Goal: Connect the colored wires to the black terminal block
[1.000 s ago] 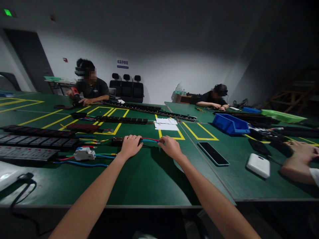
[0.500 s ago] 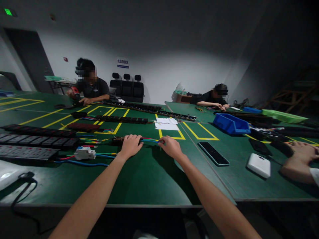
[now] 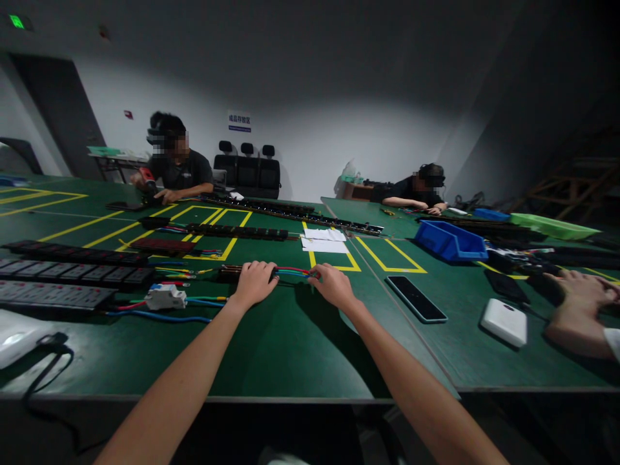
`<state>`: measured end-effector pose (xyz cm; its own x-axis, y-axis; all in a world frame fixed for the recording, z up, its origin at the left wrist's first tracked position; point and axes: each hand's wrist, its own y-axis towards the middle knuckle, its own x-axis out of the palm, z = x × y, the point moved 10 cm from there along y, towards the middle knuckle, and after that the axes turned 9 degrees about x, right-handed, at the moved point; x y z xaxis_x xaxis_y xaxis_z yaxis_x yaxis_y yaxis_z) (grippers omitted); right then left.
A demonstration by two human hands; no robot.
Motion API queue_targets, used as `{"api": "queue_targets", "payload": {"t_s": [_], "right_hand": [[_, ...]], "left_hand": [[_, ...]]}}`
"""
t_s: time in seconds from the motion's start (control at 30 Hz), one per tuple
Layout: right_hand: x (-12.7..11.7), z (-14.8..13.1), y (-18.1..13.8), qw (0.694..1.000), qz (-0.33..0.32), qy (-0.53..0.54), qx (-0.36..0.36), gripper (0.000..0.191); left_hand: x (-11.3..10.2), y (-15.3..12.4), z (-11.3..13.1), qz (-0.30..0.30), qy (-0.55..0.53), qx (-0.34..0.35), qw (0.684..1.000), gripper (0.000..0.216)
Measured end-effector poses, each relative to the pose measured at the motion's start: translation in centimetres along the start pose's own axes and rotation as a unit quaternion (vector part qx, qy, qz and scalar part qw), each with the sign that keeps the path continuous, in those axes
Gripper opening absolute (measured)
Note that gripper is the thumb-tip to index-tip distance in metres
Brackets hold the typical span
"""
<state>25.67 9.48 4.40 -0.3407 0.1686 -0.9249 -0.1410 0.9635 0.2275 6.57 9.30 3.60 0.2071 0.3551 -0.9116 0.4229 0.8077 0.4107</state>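
My left hand (image 3: pixel 256 284) is closed over the right end of a dark, narrow strip (image 3: pixel 228 273) lying on the green table. Red, blue and green wires (image 3: pixel 292 272) run out of that end toward the right. Their far ends are pinched between the thumb and fingers of my right hand (image 3: pixel 332 284), which hides the tips. The wires stretch nearly straight across the gap between the two hands, just above the tabletop.
To the left lie several power strips (image 3: pixel 72 274) and a white breaker (image 3: pixel 166 297) with coloured wires. A phone (image 3: pixel 415 299), a white power bank (image 3: pixel 504 322) and a blue bin (image 3: pixel 450 241) are on the right. A co-worker's hand (image 3: pixel 584 290) rests at the right edge; two people sit opposite.
Both hands keep nearly the same place and grip. The wires between them look slightly more spread apart, with the red one showing more clearly.
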Motion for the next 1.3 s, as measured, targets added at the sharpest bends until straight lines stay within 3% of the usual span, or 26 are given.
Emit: {"api": "queue_targets", "payload": {"t_s": [0.23, 0.47, 1.3], "right_hand": [[0.1, 0.2, -0.1, 1.000, -0.007, 0.003, 0.012, 0.047], [0.6, 0.1, 0.0, 1.000, -0.013, -0.014, -0.001, 0.022], [1.5, 0.3, 0.3, 0.998, -0.038, 0.032, -0.027, 0.023]], "left_hand": [[0.1, -0.1, -0.1, 0.006, 0.016, -0.005, 1.000, 0.033], [-0.1, 0.0, 0.1, 0.009, 0.018, 0.005, 1.000, 0.031], [-0.2, -0.1, 0.4, 0.012, 0.033, 0.015, 0.999, 0.027]]}}
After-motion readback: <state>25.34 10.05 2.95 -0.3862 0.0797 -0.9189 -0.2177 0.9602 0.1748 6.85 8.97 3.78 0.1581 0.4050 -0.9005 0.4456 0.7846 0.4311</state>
